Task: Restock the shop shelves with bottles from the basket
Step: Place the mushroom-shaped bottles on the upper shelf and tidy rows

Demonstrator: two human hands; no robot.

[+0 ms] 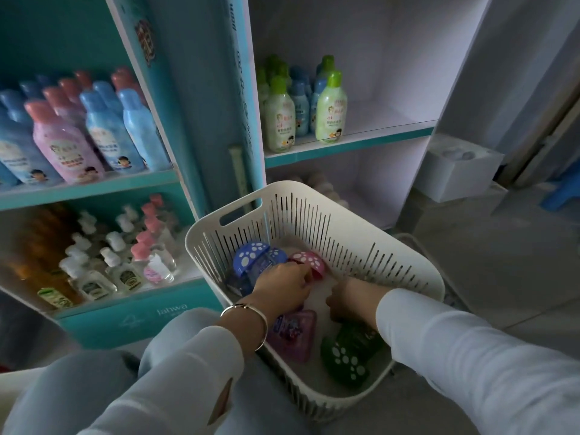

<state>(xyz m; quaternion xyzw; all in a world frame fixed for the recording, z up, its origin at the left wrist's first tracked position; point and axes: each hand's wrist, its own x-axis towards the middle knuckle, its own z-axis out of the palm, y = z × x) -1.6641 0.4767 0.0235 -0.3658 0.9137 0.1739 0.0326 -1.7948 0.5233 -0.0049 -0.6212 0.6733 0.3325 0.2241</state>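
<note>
Teal shelf unit [94,183], left of the basket [314,211] and rising above it. Upper board: blue and pink bottles [62,136] standing crowded in rows. Lower board, level with the basket's left wall: small clear bottles [125,262] with white or pink caps, and amber ones further left, blurred.

Basket: white, slotted walls, handle slot on the far-left side. It sits in front of the person's knees, and both forearms reach in over its near rim.

Inside, far-left corner: blue-capped bottle [254,257], with a white-spotted mushroom cap, lying tilted.

Left hand [282,285] is inside the basket at its middle, just right of the blue cap, palm down. The fingers are curled over the near side of the pink-capped bottle [306,259] and grip it. That bottle lies against the basket's far wall. Thin metal bracelet [248,312] on the wrist, above the near rim.

Purple bottle [293,334]: on the basket floor below the left wrist, label up.

Right hand [348,304]: inside the basket, right of centre, wrist bent and fingers pointing down out of sight. Cannot tell how far open it is or whether it holds anything.

Green-capped bottle [345,359]: near-right corner of the basket, under the right forearm, lying on its side.

White shelf unit [361,142], beyond the basket and to its right. One board carries green-topped bottles [331,111] upright at the front-left, with blue ones behind.

White box [455,171] on the floor, well right of the basket; blue stool [561,189] past it at the frame edge.
</note>
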